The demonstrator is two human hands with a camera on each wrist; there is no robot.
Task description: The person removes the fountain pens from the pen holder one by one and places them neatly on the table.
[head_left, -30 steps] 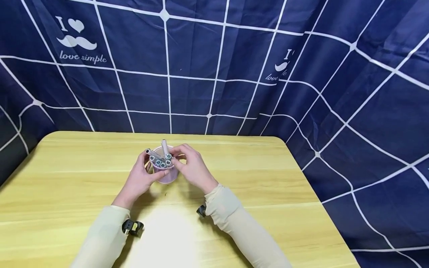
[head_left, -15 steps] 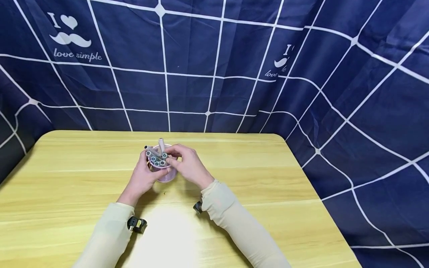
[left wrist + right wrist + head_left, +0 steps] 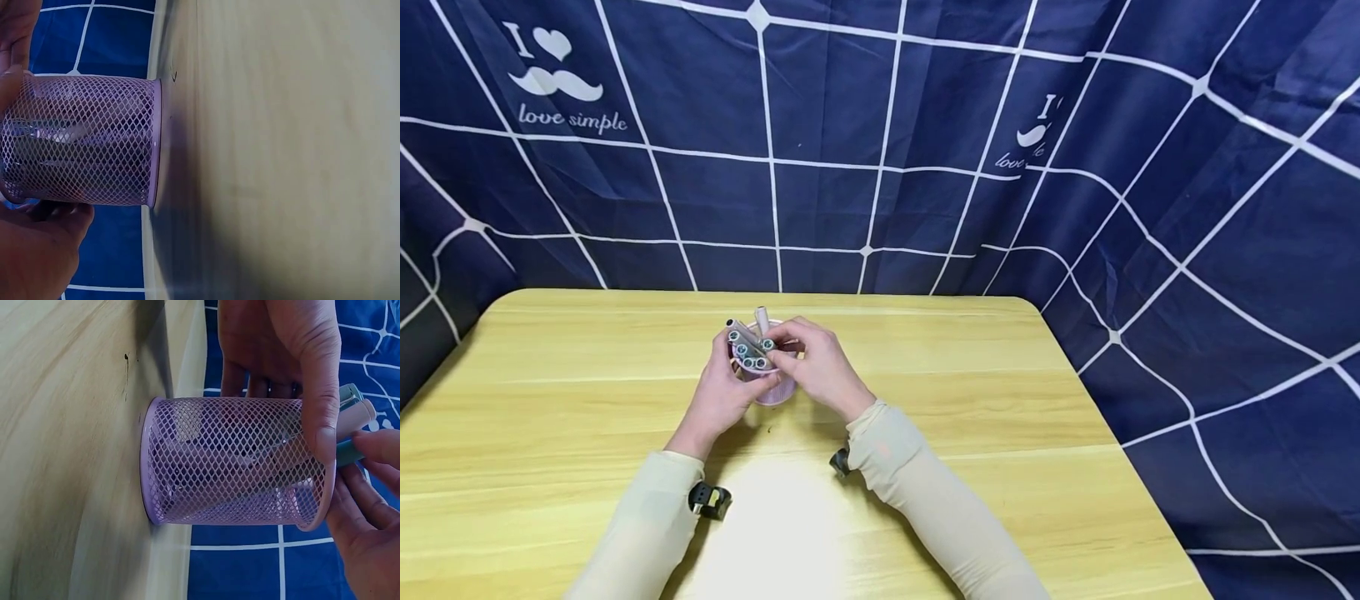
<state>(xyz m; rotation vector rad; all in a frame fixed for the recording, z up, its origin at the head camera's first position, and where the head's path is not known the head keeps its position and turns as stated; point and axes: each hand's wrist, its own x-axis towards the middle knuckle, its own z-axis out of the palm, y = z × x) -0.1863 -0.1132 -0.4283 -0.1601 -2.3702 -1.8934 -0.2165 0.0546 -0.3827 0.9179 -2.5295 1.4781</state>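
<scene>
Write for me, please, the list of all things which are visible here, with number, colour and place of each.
Table: one, yellowish wood, lower part of the head view
Cloth: pieces uncertain, navy with white lines and lettering, behind and beside the table
Mesh cup: one, pale purple, upright on the table
Pens: at least six, pale and teal, in the cup
Wrist devices: two, black, one per wrist
Sleeves: two, cream, on the forearms
Left hand: one, bare, around the cup
Right hand: one, bare, pinching a pen

The mesh cup [image 3: 231, 462] blurs the pens [image 3: 355, 420] inside, and the head view crops both sleeves [image 3: 642, 525].
</scene>
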